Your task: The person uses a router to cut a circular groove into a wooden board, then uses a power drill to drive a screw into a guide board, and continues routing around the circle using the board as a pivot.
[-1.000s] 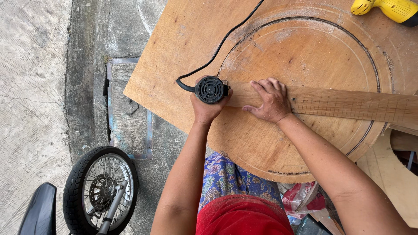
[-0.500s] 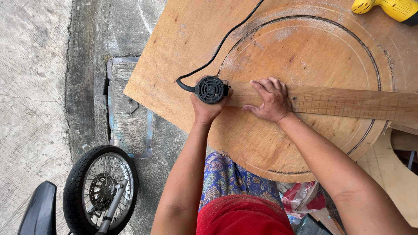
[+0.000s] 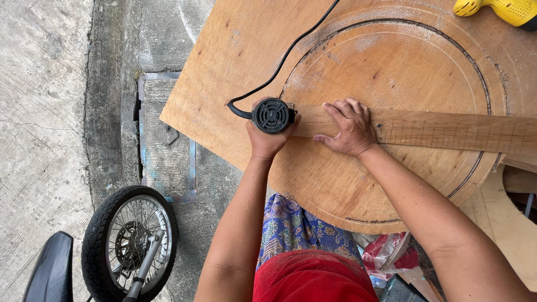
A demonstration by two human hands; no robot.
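Note:
My left hand (image 3: 267, 140) grips a black round-topped power router (image 3: 272, 116) that stands on a big plywood sheet (image 3: 224, 72); its black cord (image 3: 291, 50) runs away toward the top. The router sits at the left end of a long wooden arm (image 3: 447, 130) lying across a circular groove (image 3: 485, 78) cut in the sheet. My right hand (image 3: 349, 127) presses flat on that arm, fingers spread, just to the right of the router. Sawdust lies along the groove.
A yellow power drill (image 3: 503, 10) rests on the sheet at the top right. A motorcycle front wheel (image 3: 130, 240) and fender (image 3: 50, 268) stand at the lower left on concrete, beside a metal-framed drain cover (image 3: 165, 145). Cut plywood offcuts (image 3: 512, 223) lie at the right.

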